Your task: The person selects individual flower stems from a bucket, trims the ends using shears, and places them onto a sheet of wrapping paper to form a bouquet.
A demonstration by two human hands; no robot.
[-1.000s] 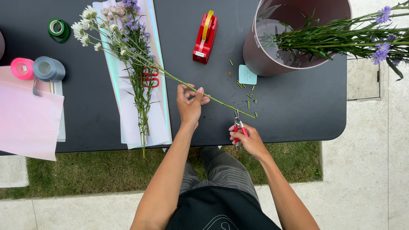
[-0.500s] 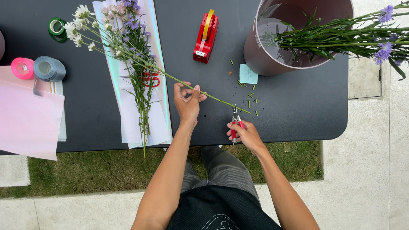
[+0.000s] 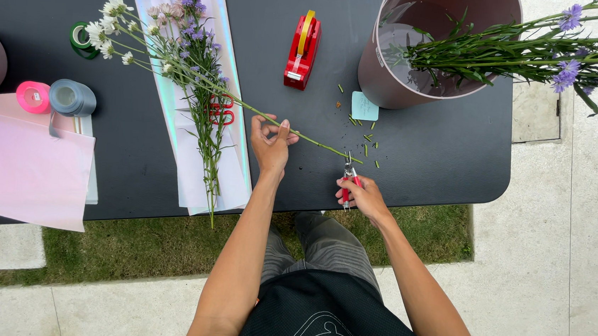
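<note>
Head view — right hand (image 3: 362, 196) hides most of the red-handled snips (image 3: 348, 177).

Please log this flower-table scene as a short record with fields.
Left hand: left hand, fingers pinching a long green flower stem with white blooms, held low across the table.
Right hand: right hand gripping red-handled metal pruning shears, blades at the stem's cut end.
Surface: black table, littered with green stem trimmings.
Laid out: bunch of purple and white flowers on white wrapping paper.
Nearby: red tape dispenser; mauve bucket of purple flowers.
</note>
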